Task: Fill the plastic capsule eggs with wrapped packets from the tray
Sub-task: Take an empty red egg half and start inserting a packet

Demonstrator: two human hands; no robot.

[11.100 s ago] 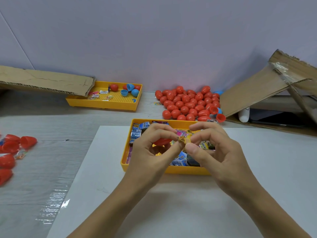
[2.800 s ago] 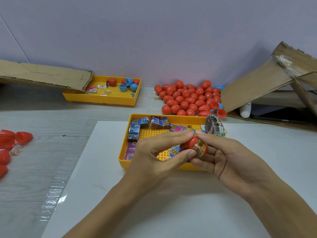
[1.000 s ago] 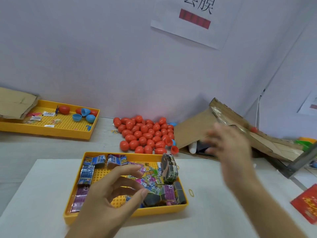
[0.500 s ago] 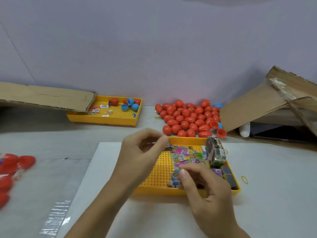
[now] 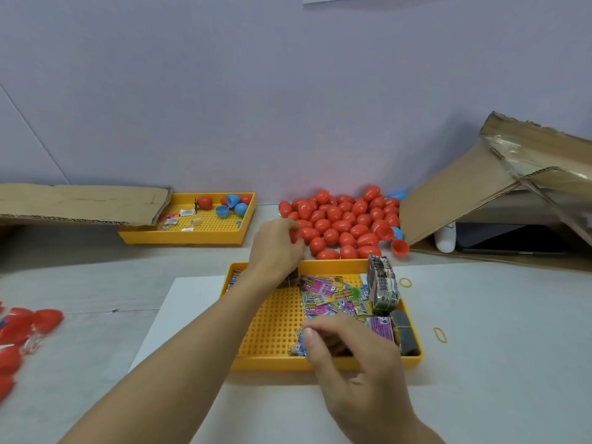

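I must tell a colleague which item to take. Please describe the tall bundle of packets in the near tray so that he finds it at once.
Find the yellow tray nearest the person, on the white sheet. Along its right side, behind two dark blocks, stands the bundle. It alone stands tall as a grey-green printed stack; the other packets lie flat and loose, pink and blue.

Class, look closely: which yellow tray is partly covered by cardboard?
The far yellow tray at back left; a cardboard sheet overlaps its left end. The near tray is uncovered.

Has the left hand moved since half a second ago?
Yes. The left hand has gone from above the near tray out to the egg pile behind it.
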